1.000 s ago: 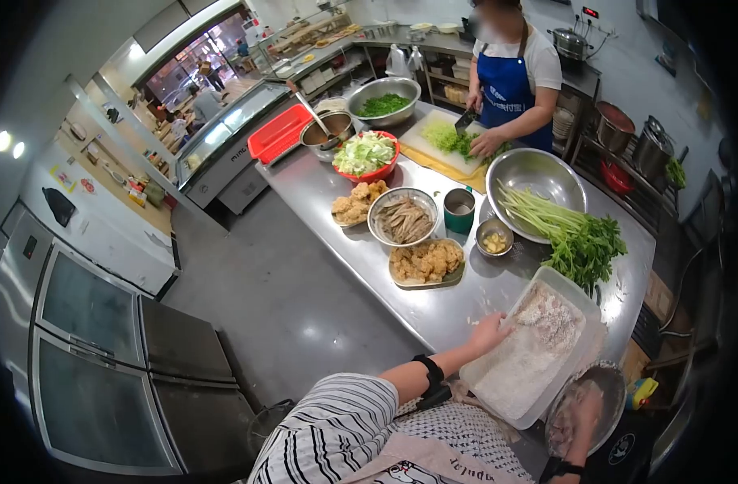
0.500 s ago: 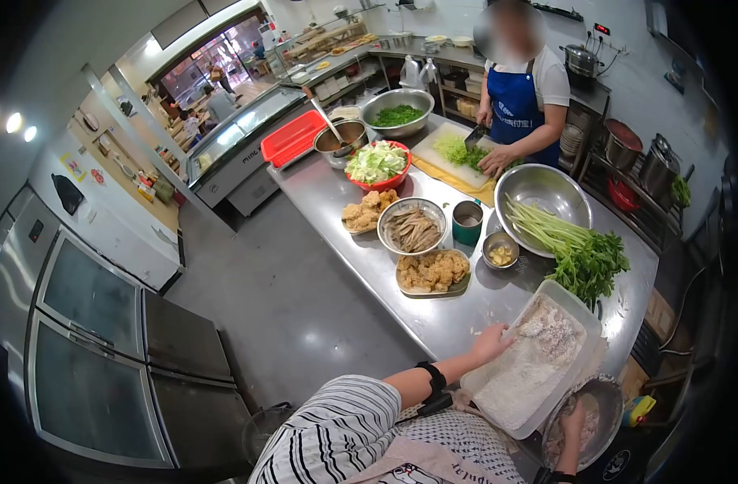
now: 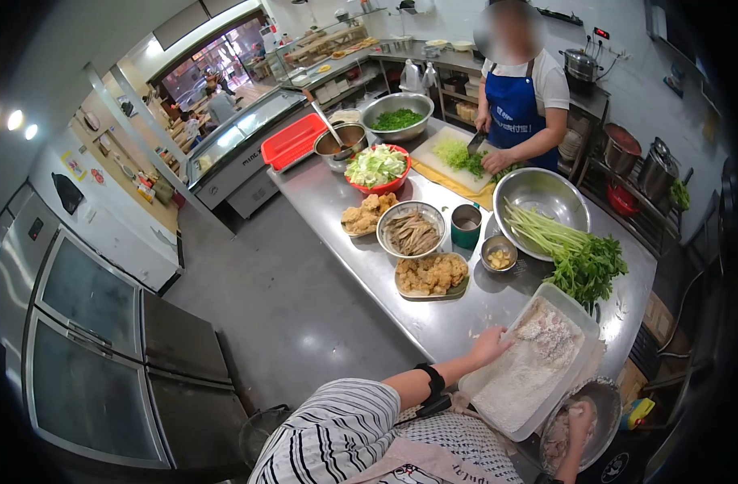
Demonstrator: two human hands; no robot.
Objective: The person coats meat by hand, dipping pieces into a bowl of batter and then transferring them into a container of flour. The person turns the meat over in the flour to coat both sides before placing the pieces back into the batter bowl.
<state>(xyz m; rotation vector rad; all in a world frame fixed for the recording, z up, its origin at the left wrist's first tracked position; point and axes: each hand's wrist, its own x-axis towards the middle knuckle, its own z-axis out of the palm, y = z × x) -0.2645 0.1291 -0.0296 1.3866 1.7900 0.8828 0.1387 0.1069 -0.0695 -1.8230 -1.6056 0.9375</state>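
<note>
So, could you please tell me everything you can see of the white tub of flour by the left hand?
The tub is a shallow, open, rectangular tray of translucent white plastic with rounded corners. It lies flat but askew at the near end of the steel table. White flour covers its floor, clumpier toward the far end. The left hand rests on its left rim, fingers toward the flour. Leafy greens lie just beyond its far corner, and a metal bowl sits close by its near right side.
</note>
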